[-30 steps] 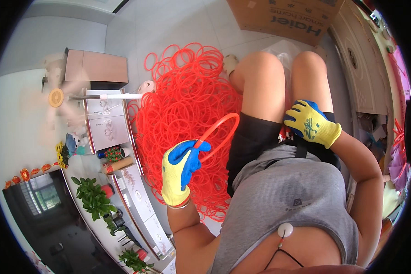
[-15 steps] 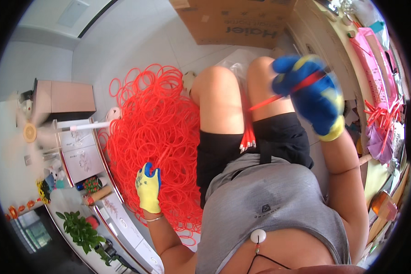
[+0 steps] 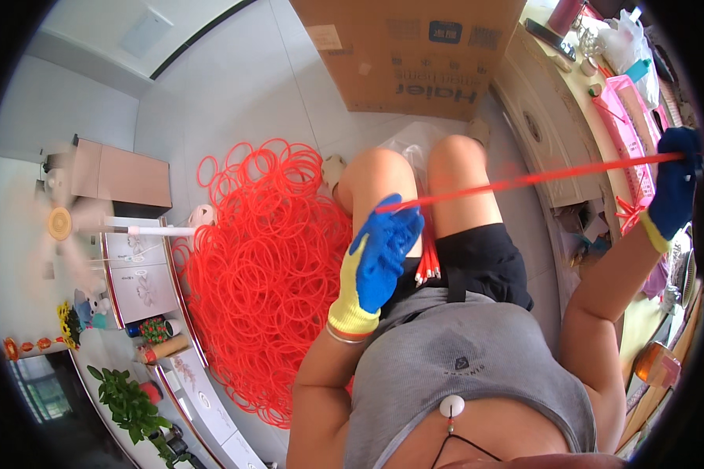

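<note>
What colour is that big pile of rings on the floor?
The pile of rings is bright red, best seen in the head view.

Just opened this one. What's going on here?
A seated person in coated work gloves holds a red strand nearly straight between both hands. The left hand has one end in front of the lap; the right hand is out to the far right with the other. Blur hides whether it is a single strand or a flattened loop. A small red bundle lies between the thighs, and a large heap of red rings covers the floor to the left.
</note>
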A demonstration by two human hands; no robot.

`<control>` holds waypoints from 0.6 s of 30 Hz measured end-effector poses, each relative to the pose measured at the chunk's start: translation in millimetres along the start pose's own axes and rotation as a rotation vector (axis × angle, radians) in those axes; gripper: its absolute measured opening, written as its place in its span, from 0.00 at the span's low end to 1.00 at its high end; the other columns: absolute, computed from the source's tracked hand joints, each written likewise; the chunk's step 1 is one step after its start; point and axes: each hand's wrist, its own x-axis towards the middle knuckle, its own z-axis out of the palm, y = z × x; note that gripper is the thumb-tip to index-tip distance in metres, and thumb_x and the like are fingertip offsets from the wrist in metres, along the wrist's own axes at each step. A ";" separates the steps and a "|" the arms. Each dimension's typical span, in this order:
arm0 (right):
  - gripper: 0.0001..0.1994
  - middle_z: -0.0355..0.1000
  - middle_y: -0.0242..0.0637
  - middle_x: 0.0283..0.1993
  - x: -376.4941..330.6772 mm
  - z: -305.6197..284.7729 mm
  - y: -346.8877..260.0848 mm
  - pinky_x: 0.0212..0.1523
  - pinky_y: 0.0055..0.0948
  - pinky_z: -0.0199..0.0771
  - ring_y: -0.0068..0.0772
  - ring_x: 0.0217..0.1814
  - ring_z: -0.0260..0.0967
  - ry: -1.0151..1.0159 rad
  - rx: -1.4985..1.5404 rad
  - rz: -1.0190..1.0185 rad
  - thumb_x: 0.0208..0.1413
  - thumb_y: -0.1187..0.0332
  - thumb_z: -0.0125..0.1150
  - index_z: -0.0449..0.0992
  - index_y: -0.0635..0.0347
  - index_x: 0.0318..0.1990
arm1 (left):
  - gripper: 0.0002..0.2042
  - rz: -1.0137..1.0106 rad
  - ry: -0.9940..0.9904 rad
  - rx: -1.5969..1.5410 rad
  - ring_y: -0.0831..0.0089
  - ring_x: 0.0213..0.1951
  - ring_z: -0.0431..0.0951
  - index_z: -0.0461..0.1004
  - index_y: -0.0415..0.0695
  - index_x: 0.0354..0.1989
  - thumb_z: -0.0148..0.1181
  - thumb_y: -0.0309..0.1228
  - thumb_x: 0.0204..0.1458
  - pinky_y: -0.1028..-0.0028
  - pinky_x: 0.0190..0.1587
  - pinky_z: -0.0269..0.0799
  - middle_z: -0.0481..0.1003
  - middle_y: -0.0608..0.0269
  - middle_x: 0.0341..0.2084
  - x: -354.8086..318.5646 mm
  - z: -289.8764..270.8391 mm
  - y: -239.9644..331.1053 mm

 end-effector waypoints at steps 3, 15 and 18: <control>0.07 0.61 0.35 0.34 -22.0 -43.4 8.3 0.39 0.29 0.63 0.31 0.38 0.58 0.197 0.075 -0.109 0.56 0.81 0.52 0.71 0.63 0.41 | 0.25 0.184 -0.046 -0.121 0.53 0.64 0.70 0.60 0.41 0.70 0.45 0.42 0.69 0.51 0.72 0.57 0.69 0.49 0.64 16.5 2.1 10.7; 0.14 0.80 0.44 0.49 -34.1 -197.1 129.3 0.54 0.37 0.69 0.31 0.38 0.70 0.271 0.061 -0.227 0.63 0.66 0.60 0.79 0.64 0.50 | 0.10 0.488 -0.109 -0.210 0.62 0.44 0.80 0.77 0.42 0.45 0.54 0.34 0.64 0.50 0.69 0.61 0.81 0.59 0.39 29.0 -9.7 73.8; 0.14 0.78 0.43 0.53 -26.0 -185.1 144.8 0.60 0.41 0.66 0.33 0.41 0.72 0.236 0.117 -0.219 0.63 0.63 0.58 0.80 0.63 0.49 | 0.06 0.522 -0.105 -0.332 0.71 0.31 0.71 0.71 0.45 0.32 0.55 0.29 0.63 0.54 0.65 0.64 0.68 0.69 0.25 30.0 -14.4 78.3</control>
